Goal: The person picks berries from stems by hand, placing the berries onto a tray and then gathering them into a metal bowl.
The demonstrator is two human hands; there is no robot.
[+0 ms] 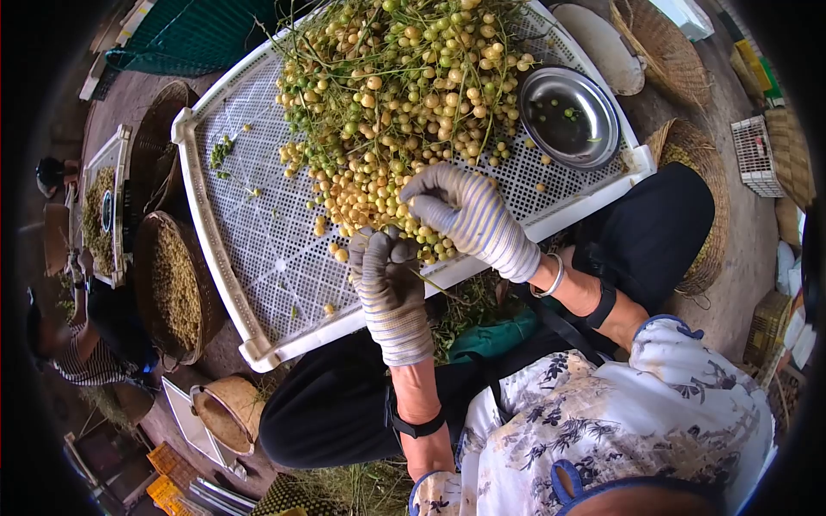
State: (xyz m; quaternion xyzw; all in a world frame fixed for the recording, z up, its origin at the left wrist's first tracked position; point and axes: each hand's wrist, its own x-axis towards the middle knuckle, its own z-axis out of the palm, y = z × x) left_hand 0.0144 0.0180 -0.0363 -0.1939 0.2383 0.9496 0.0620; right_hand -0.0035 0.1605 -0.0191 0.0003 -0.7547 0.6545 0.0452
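A big heap of small round yellow and green fruits on thin stems [404,86] covers the upper part of a white perforated tray [258,224]. Loose fruits [348,202] lie at the heap's near edge. My left hand [391,297], in a striped glove with grey fingertips, is closed at that edge; a thin green stem [434,284] sticks out beside its fingers. My right hand [469,215], gloved alike, bends over the fruits with thumb and fingers drawn together; what they hold is hidden. On the tray's right side stands a metal bowl [568,120] with a few green bits inside.
Stripped stems and a green cloth [495,334] lie below the tray, between my legs. At left stand a wicker basket of fruits [176,288] and a tan bucket [228,413]. Another person in a striped top [86,361] sits beside a second tray [120,206]. More baskets [701,189] stand right.
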